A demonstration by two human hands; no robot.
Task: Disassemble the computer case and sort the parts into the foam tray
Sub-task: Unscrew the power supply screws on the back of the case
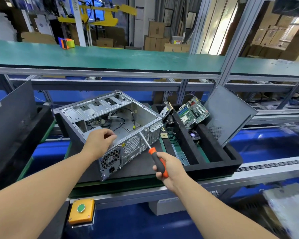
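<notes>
An open grey computer case (141, 118) lies on its side on a black mat, loose cables inside. My left hand (100, 140) rests on the power supply (110, 157) at the case's near corner, fingers curled over its top edge. My right hand (167, 168) grips an orange and black screwdriver (156, 157); its shaft points up-left at the case's rear panel. To the right stands the black foam tray (231, 161), with a green motherboard (192, 112), a hard drive (166, 111), a fan and a side panel (230, 114) standing in its slots.
Another dark panel (12, 118) leans in a tray at the left. A yellow box with a green button (81, 211) sits at the bench's front edge. A green shelf (110, 57) runs above, carrying a tape dispenser (66, 43). Blue conveyor surfaces flank the mat.
</notes>
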